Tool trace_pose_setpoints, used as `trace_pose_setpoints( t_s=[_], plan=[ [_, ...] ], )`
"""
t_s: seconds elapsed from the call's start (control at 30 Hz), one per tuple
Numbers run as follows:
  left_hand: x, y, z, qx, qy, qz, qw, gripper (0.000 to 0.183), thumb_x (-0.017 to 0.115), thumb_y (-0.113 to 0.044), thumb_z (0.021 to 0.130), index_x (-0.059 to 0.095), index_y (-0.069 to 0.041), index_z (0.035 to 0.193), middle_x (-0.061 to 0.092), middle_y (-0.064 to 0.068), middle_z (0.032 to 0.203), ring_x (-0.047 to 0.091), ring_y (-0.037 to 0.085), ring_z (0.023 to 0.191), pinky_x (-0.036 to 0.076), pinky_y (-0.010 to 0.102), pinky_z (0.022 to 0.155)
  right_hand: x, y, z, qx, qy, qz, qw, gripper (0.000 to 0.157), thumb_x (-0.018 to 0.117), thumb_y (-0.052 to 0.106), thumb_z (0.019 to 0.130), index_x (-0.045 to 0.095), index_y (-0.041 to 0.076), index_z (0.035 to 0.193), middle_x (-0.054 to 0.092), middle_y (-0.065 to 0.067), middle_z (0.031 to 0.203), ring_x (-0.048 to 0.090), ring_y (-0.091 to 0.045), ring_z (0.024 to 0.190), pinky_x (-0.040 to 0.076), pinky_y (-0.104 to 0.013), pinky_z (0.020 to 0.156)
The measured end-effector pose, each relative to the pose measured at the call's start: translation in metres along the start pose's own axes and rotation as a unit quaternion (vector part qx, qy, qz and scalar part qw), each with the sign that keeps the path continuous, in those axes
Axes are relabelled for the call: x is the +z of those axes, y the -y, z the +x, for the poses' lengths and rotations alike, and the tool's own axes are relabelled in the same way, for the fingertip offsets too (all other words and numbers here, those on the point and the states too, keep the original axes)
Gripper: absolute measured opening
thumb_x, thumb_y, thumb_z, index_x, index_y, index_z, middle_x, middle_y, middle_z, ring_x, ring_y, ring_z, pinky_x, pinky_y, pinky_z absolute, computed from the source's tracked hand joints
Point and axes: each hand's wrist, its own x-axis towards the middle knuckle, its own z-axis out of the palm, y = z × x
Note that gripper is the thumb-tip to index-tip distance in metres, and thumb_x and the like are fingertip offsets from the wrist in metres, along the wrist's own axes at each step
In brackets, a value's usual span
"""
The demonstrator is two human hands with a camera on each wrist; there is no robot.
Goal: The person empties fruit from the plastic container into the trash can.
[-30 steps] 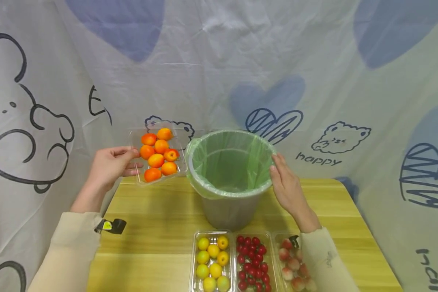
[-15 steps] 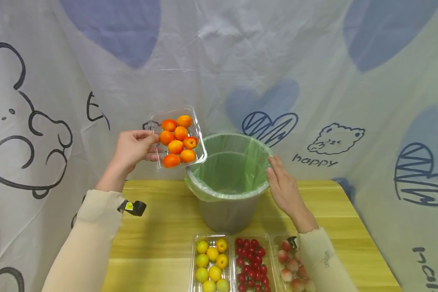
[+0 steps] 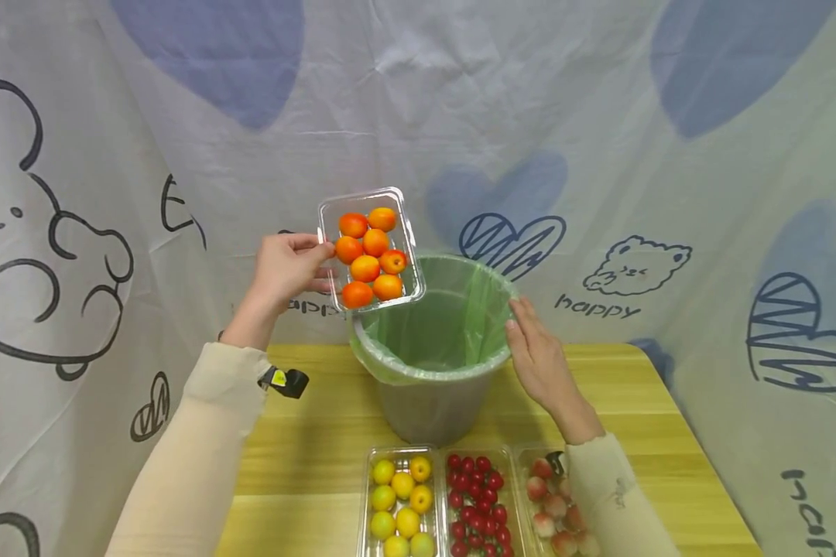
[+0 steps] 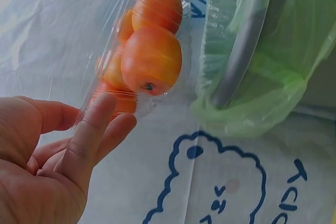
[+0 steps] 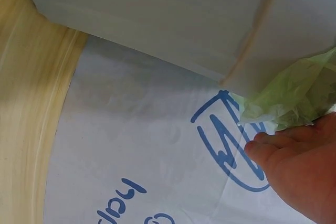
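My left hand pinches the left edge of a clear plastic tray, thumb inside and fingers beneath. Several small orange fruits lie in it; the left wrist view shows these fruits beside the curled fingers. The tray hangs tilted above the left rim of a grey trash can. A green bag lines the can and folds over its rim. With fairly straight fingers, my right hand rests against the can's right rim, touching the bag's folded edge.
Along the table's front stand clear trays of yellow fruits, small red fruits and pink-white fruits, the last partly under the right sleeve. A printed cloth hangs behind and at both sides.
The left hand has carried the tray of orange fruits right and upward, from beside the trash can to over its left rim. The right hand stays on the rim.
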Motion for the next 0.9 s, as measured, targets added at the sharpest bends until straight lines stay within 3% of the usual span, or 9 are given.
trace_pose_setpoints(
  t_s=[0.33, 0.63, 0.9],
  plan=[
    [0.025, 0.009, 0.005, 0.034, -0.025, -0.004, 0.9991, 0.035, 0.064, -0.015, 0.104, 0.068, 0.008, 0.131, 0.072, 0.031, 0.123, 0.074, 0.007, 0.063, 0.067, 0.026, 0.064, 0.0, 0.002, 0.001, 0.001, 0.004, 0.002, 1.0, 0.062, 0.027, 0.046, 0.115, 0.029, 0.011, 0.167, 0.019, -0.012, 0.176, 0.027, -0.04, 0.16, 0.023, -0.058, 0.133],
    [0.047, 0.016, 0.007, 0.041, -0.029, -0.001, 0.9987, 0.041, 0.062, -0.014, 0.106, 0.061, 0.003, 0.143, 0.071, 0.021, 0.135, 0.076, 0.04, 0.1, 0.068, 0.027, 0.066, -0.001, 0.002, -0.001, 0.012, 0.007, 0.0, 1.0, 0.063, 0.025, 0.048, 0.115, 0.027, 0.013, 0.168, 0.018, -0.01, 0.176, 0.025, -0.04, 0.16, 0.022, -0.057, 0.134],
    [0.057, 0.024, 0.007, 0.06, -0.037, -0.009, 0.9975, 0.04, 0.066, -0.015, 0.105, 0.064, 0.0, 0.142, 0.072, 0.022, 0.132, 0.075, 0.047, 0.104, 0.068, 0.029, 0.066, 0.0, 0.001, 0.0, 0.005, 0.0, 0.0, 1.0, 0.062, 0.027, 0.046, 0.115, 0.029, 0.013, 0.167, 0.019, -0.01, 0.176, 0.026, -0.039, 0.16, 0.023, -0.057, 0.134]
  ],
)
